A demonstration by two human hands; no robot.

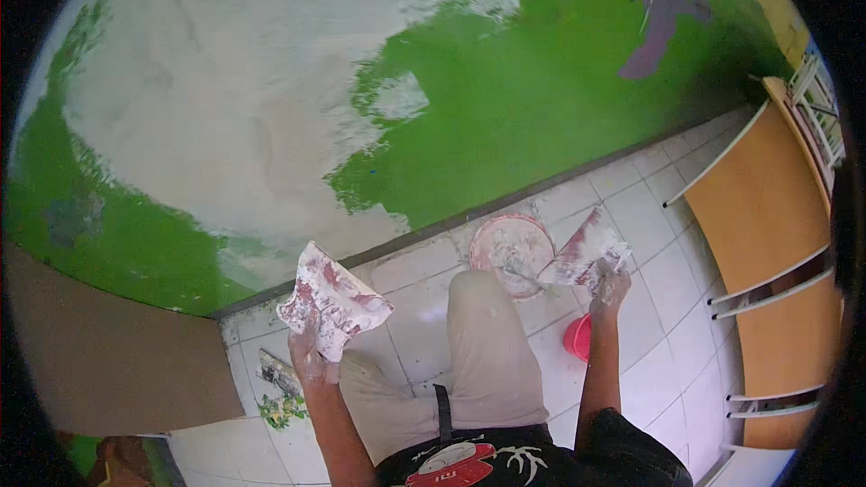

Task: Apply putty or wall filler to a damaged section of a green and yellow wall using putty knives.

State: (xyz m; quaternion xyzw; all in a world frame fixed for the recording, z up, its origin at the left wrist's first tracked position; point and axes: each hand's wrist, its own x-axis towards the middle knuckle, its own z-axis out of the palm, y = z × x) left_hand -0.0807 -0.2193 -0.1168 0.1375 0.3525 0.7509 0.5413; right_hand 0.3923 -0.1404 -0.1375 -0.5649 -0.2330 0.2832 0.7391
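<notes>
My left hand (311,353), smeared with white, is closed on the lower end of an irregular reddish sheet-like piece (332,299) coated in white paste. In my right hand (612,290), also smeared, is a roughly triangular, paste-covered flat piece (582,251) that looks like a scraper; its exact kind is unclear. Both pieces are held up in front of me, apart from the wall. Between them on the floor, just beyond my knee, lies a round pinkish basin (478,245) with whitish paste in it. Beside my right forearm stands a small bright pink container (577,339).
Ahead is a green wall (505,126) with a broad white coated patch (225,99). Wooden-topped furniture (758,207) with white metal legs lines the right. A brown panel (117,343) stands at left, near a leafy patterned object (282,408) on the tiled floor (649,334).
</notes>
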